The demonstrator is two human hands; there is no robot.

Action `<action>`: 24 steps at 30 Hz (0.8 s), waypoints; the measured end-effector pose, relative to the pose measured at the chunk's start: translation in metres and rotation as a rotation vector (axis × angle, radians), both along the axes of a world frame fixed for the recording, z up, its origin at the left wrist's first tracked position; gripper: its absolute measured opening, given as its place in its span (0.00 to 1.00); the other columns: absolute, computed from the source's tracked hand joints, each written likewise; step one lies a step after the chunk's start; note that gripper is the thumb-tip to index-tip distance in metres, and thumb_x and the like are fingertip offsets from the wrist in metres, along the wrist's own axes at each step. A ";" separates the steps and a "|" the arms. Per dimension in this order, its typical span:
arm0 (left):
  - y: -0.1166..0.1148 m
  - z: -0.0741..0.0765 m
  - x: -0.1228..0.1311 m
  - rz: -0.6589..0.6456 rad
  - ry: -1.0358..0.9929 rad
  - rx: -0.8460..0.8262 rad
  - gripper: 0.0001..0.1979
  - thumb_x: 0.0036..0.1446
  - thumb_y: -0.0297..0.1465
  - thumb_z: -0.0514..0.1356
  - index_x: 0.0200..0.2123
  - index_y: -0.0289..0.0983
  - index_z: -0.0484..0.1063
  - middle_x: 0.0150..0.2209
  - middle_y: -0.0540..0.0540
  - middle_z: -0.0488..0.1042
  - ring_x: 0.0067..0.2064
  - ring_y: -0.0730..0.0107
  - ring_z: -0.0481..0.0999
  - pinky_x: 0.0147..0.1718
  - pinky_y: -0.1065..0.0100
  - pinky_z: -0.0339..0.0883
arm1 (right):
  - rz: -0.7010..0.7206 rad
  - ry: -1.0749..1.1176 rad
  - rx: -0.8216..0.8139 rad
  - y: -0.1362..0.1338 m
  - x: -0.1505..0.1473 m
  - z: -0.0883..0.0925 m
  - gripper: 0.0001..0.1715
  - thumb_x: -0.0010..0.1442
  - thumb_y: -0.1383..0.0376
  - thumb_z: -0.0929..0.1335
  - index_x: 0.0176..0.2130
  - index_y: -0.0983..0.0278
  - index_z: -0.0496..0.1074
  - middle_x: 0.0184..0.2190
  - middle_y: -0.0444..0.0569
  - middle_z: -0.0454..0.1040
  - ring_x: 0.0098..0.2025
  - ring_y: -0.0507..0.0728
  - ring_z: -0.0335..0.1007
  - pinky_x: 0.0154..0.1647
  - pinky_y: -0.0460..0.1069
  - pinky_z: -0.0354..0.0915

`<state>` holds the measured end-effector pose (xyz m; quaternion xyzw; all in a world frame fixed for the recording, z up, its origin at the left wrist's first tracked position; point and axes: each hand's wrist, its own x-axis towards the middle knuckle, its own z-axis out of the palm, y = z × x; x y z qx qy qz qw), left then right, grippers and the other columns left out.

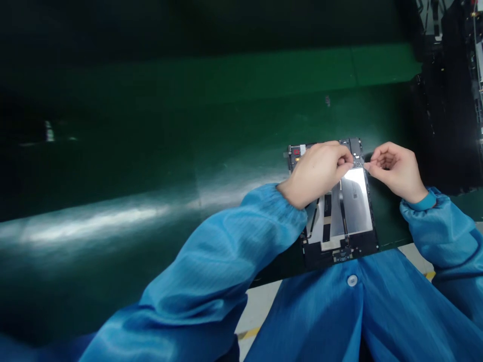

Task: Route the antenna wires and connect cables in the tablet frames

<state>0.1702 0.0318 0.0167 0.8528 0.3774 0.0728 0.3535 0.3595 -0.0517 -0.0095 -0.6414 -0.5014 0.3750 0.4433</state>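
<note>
An opened tablet body [352, 206] lies flat on the green mat, showing a silver panel, dark strips and a black frame with small circuit parts along its far end. My left hand [315, 173] covers the far left part of the tablet, its fingers curled near a small round part [357, 164]. My right hand [396, 171] comes in from the right, with its thumb and forefinger pinched at a thin pale strip [365, 165] beside that round part. The strip is tiny, and I cannot tell what it is.
A dark green mat [226, 143] covers the bench, with a glare streak across it. Its near edge runs below the tablet, above a pale floor [260, 306] with yellow marking. Dark equipment [441, 100] stands at the upper right. Blue sleeves cover both my arms.
</note>
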 end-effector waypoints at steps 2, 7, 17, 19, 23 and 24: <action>0.001 -0.001 0.001 0.010 -0.011 0.000 0.06 0.59 0.26 0.60 0.33 0.36 0.79 0.34 0.47 0.78 0.36 0.65 0.75 0.38 0.64 0.66 | 0.000 0.008 -0.002 0.000 0.000 0.001 0.13 0.49 0.62 0.78 0.30 0.62 0.73 0.24 0.41 0.74 0.27 0.51 0.70 0.29 0.47 0.68; 0.003 0.001 0.005 -0.004 0.006 0.020 0.07 0.59 0.25 0.60 0.32 0.36 0.79 0.32 0.46 0.78 0.35 0.66 0.75 0.38 0.64 0.66 | 0.000 0.008 0.001 0.000 0.002 -0.001 0.14 0.49 0.62 0.79 0.30 0.61 0.73 0.24 0.41 0.74 0.27 0.51 0.71 0.29 0.47 0.68; -0.001 0.002 0.016 -0.106 -0.057 0.047 0.07 0.60 0.26 0.61 0.38 0.35 0.81 0.37 0.44 0.77 0.39 0.62 0.76 0.38 0.64 0.66 | -0.009 0.126 0.104 0.008 -0.003 -0.005 0.22 0.46 0.53 0.81 0.31 0.59 0.72 0.27 0.41 0.75 0.29 0.52 0.71 0.30 0.48 0.70; -0.003 0.000 0.016 -0.034 -0.045 0.056 0.06 0.61 0.26 0.61 0.35 0.34 0.80 0.35 0.44 0.77 0.38 0.62 0.76 0.38 0.64 0.66 | -0.014 0.137 0.111 0.011 -0.006 -0.006 0.20 0.49 0.54 0.80 0.31 0.59 0.72 0.28 0.42 0.75 0.30 0.52 0.72 0.32 0.49 0.71; -0.005 -0.005 0.013 0.097 -0.027 0.061 0.06 0.63 0.28 0.62 0.35 0.34 0.79 0.35 0.44 0.77 0.38 0.61 0.76 0.41 0.63 0.67 | -0.010 0.118 0.064 0.016 -0.006 -0.009 0.13 0.51 0.61 0.77 0.34 0.59 0.73 0.28 0.41 0.73 0.31 0.52 0.70 0.32 0.48 0.69; -0.005 -0.006 0.012 0.112 -0.021 0.060 0.06 0.63 0.28 0.62 0.35 0.34 0.79 0.35 0.44 0.77 0.38 0.61 0.76 0.41 0.62 0.68 | 0.004 0.108 0.045 0.017 -0.005 -0.010 0.12 0.50 0.62 0.76 0.34 0.60 0.73 0.28 0.41 0.72 0.30 0.51 0.70 0.31 0.48 0.68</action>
